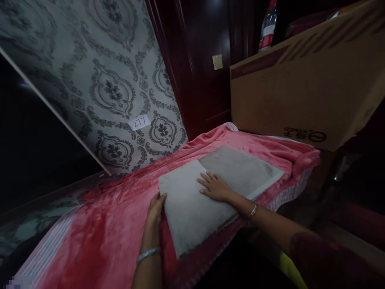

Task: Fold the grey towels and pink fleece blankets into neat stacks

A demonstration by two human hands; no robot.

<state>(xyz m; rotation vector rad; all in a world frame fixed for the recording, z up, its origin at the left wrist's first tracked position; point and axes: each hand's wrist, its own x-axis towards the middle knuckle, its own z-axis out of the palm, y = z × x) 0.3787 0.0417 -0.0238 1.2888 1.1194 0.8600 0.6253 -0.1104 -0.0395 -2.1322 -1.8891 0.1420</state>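
A flat grey piece of plush-looking cloth point(192, 212) lies on a pink blanket point(120, 216). Its left part is paler and seems folded over the darker grey part point(240, 168) on the right, where a pale strip runs along the near edge; whether both are one piece I cannot tell. My left hand point(157, 206) holds the cloth's left edge, thumb on top and the other fingers partly hidden. Flat on the cloth near the line between the two parts rests my right hand point(215, 186), its fingers spread.
Behind the blanket stand a patterned wall with a paper label point(140, 123) reading 277 and a dark red wooden panel point(204, 92). A large cardboard box point(300, 88) is at the right, with a bottle point(267, 30) behind it. A dark screen-like panel point(39, 132) is at left.
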